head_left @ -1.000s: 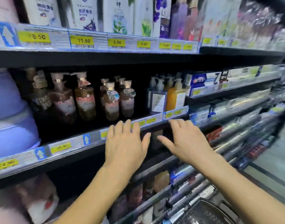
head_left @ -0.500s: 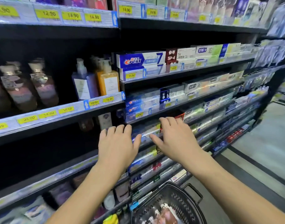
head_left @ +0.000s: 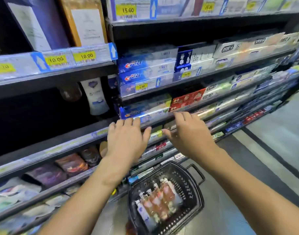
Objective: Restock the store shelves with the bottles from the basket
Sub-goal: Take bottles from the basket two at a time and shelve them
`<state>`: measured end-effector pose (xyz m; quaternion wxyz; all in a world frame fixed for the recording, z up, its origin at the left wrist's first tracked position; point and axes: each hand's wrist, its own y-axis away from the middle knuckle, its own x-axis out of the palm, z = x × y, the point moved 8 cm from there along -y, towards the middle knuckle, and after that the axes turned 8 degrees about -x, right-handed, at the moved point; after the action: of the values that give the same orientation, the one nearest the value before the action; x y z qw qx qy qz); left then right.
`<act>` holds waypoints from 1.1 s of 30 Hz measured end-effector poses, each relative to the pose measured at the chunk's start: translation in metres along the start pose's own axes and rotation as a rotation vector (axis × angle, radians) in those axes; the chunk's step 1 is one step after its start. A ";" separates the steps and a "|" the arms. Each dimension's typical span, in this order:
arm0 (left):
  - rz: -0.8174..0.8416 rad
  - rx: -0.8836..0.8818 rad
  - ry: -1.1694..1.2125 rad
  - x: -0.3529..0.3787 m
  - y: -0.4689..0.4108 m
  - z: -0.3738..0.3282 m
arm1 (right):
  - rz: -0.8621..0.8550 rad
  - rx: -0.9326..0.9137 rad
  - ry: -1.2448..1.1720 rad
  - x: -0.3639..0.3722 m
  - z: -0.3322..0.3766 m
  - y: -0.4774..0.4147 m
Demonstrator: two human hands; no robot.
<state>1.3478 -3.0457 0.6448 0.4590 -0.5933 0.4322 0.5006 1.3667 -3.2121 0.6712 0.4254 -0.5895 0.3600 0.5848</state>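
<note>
Several tiers of dark metal store shelving (head_left: 64, 77) fill the view, w/ clear plastic price strips along the front edges and yellow paper tags. Beyond the fingertips of both hands, flat glossy cardboard toothpaste boxes (head_left: 145, 68) sit stacked lengthwise, blue-and-white mostly; a red pack (head_left: 186, 99) lies just past the right fingertips. Up and left of the left fingers, two tall rectangular pump bottles, one dark blue (head_left: 38, 22), one amber (head_left: 84, 21), stand upright w/ white labels. Lower, a white curved plastic bottle (head_left: 95, 97) stands on a mostly bare shelf, well left of the left fingertips.

Below the wrists, on the grey smooth floor (head_left: 272, 146), a black plastic mesh shopping basket (head_left: 191, 189) w/ a looped handle. Inside it lie the amber-pink clear bottles w/ pale caps (head_left: 160, 199), packed side by side on their sides, approx. four or five; blur hides the exact count. A white-labelled item lies at their left edge.

Left hand (head_left: 126, 143): palm down, fingers (head_left: 128, 123) spread loosely, holding nothing, tips near the shelf lip. Right hand (head_left: 189, 138): same, palm down, fingers (head_left: 182, 116) splayed, empty, thumb angled toward the left thumb, the two apart. Neither hand touches the basket bottles.
</note>
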 end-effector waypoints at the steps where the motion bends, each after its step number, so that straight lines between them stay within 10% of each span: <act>1: 0.030 -0.013 0.006 0.014 -0.001 -0.003 | 0.032 -0.006 0.001 0.011 -0.005 -0.004; 21: 0.536 -0.485 -0.064 0.330 0.055 -0.070 | 0.543 -0.474 0.048 0.328 -0.087 -0.025; 33: 0.760 -0.587 -0.013 0.574 0.110 -0.065 | 0.819 -0.445 0.069 0.569 -0.115 0.024</act>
<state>1.3255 -3.1623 0.0690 0.0591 -0.4946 0.4561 0.7375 1.4210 -3.2860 0.0976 0.0104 -0.4950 0.4427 0.7476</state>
